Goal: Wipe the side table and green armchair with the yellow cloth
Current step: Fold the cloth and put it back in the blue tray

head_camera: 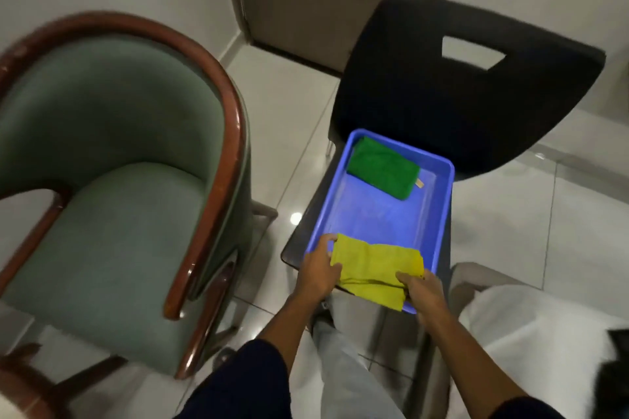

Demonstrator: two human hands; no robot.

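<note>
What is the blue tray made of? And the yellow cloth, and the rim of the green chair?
The tray looks like smooth moulded plastic with a slight sheen. The yellow cloth seems soft woven fabric, since it folds and creases. The chair rim looks like glossy varnished wood, reddish brown with highlights.

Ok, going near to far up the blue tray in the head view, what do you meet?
Yellow cloth, gripped by the left hand and right hand → bare tray floor → green cloth → black chair back.
</note>
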